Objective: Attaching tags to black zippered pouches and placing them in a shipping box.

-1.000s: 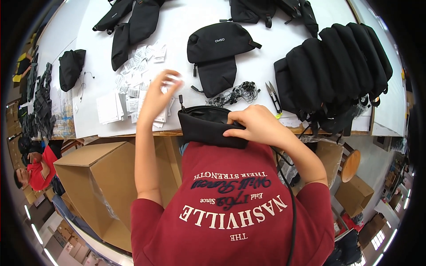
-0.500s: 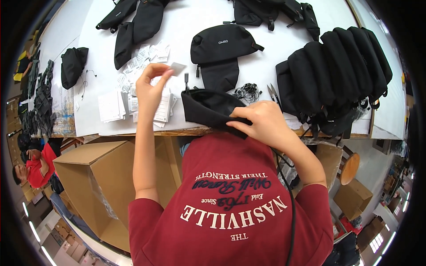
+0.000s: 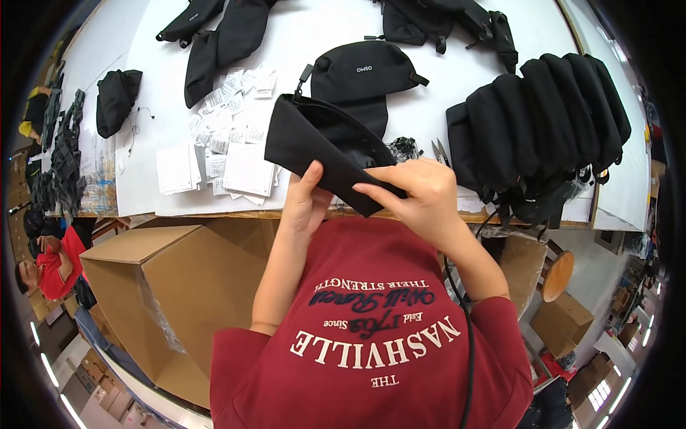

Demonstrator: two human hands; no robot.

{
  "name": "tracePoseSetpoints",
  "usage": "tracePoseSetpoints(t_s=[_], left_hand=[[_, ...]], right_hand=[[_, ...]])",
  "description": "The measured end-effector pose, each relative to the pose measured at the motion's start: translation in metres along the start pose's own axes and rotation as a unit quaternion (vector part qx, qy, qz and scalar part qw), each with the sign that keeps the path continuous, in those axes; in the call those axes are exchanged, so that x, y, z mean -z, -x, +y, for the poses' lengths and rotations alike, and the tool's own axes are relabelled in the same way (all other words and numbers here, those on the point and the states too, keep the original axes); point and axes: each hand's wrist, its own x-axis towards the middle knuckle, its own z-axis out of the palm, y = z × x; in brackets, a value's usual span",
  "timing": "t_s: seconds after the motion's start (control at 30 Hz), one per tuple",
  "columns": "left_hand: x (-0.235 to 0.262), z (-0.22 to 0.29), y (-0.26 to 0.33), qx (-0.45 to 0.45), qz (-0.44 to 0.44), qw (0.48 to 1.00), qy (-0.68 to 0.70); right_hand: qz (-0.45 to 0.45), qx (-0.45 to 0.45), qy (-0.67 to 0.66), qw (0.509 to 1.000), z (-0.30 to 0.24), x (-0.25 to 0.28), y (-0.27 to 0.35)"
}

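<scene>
A black zippered pouch (image 3: 304,139) is held up at the table's near edge. Its mouth gapes, showing a dark lining, and the zipper pull (image 3: 306,74) stands up at the far left corner. My left hand (image 3: 307,200) supports the near side, thumb on the outer cloth and fingers partly hidden beneath. With thumb and forefinger, my right hand (image 3: 421,189) pinches the pouch's right end. Just beyond lies a black bag (image 3: 361,69) with a rounded top and a flat lower panel.
Left of the pouch are stacked white cards (image 3: 248,171) and scattered paper labels (image 3: 232,100). Black cords (image 3: 404,149), scissors (image 3: 439,151) and a row of stuffed black bags (image 3: 536,118) lie to the right. A cardboard box (image 3: 179,286) stands below the table edge; another person (image 3: 57,264) is far left.
My left hand, which held a small whitish square packet left of the pouch, has come down to the pouch's near side. The packet is out of sight. The pouch has risen and tilted.
</scene>
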Motion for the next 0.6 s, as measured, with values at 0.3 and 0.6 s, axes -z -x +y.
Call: tracePoseSetpoints(t_s=[0.3,0.6], left_hand=[[-0.045,0.022,-0.022,-0.033,0.07,0.994,-0.072],[-0.065,0.029,-0.008,0.143,-0.057,0.959,-0.237]], right_hand=[[0.094,-0.228,-0.249,0.937,0.007,-0.011,0.03],[0.205,-0.062,-0.104,0.971,0.018,0.015,-0.01]])
